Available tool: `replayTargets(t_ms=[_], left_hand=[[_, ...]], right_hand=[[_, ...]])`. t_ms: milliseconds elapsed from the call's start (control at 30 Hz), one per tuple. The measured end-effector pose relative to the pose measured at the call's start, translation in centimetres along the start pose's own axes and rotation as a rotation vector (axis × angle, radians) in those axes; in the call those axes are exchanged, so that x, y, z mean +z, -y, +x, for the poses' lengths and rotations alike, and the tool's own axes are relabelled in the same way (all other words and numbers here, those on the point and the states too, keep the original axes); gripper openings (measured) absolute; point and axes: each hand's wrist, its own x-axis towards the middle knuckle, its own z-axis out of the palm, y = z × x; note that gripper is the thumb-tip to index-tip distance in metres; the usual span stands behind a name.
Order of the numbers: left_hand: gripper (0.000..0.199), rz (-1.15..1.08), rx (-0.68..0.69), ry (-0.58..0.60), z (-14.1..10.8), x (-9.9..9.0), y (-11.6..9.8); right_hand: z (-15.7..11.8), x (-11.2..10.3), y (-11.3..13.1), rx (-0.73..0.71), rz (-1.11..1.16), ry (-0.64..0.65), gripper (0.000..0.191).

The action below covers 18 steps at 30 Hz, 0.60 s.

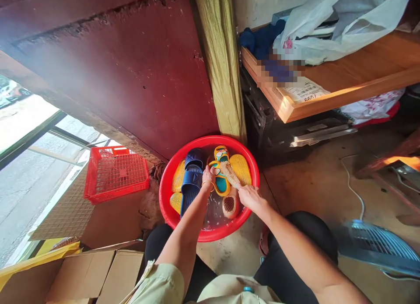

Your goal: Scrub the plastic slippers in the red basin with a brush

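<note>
A red basin [252,164] of water stands on the floor between my knees, with several slippers in it. My left hand [208,178] is closed on a yellow child's slipper [222,185] with a teal footbed, holding it over the water. With my right hand [252,197] I grip the end of a tan scrubbing brush [229,172], whose bristles touch or lie just over that slipper's strap. Behind it is a matching yellow slipper [221,152]. Navy slides [192,179] lie to the left, among yellow textured soles [177,177]. A beige slipper [230,205] floats near the front.
To the left are a red plastic crate [118,172] and cardboard boxes [78,275]. A dark red panel [131,68] and an olive curtain [226,68] rise behind the basin. A wooden table [357,76] juts in at the right, with a blue fan [380,247] on the floor.
</note>
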Motion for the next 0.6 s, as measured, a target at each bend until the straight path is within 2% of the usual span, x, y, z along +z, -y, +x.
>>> replayTargets(t_ms=[100, 200, 267, 433, 533, 600], left_hand=[[0.028, 0.019, 0.061, -0.056, -0.8, 0.4, 0.1], [0.027, -0.025, 0.107, -0.049, -1.6, -0.4, 0.2], [0.029, -0.03, 0.073, -0.024, -1.7, -1.2, 0.1], [0.026, 0.048, -0.01, 0.013, -1.6, -2.1, -0.6], [0.028, 0.025, 0.022, 0.022, -2.4, -2.3, -1.3], [0.036, 0.065, 0.092, 0.064, -3.3, -3.1, -2.1]], right_hand=[[1.7, 0.9, 0.8, 0.021, -0.035, -0.02, 0.046], [2.6, 1.0, 1.2, 0.023, -0.065, -0.047, 0.045], [2.7, 1.0, 1.6, 0.005, -0.074, -0.056, 0.046], [1.6, 1.3, 2.5, -0.041, -0.095, -0.053, 0.05], [0.2, 1.3, 2.3, -0.05, -0.12, -0.04, 0.054], [-0.5, 1.2, 1.8, -0.045, -0.129, -0.031, 0.054]])
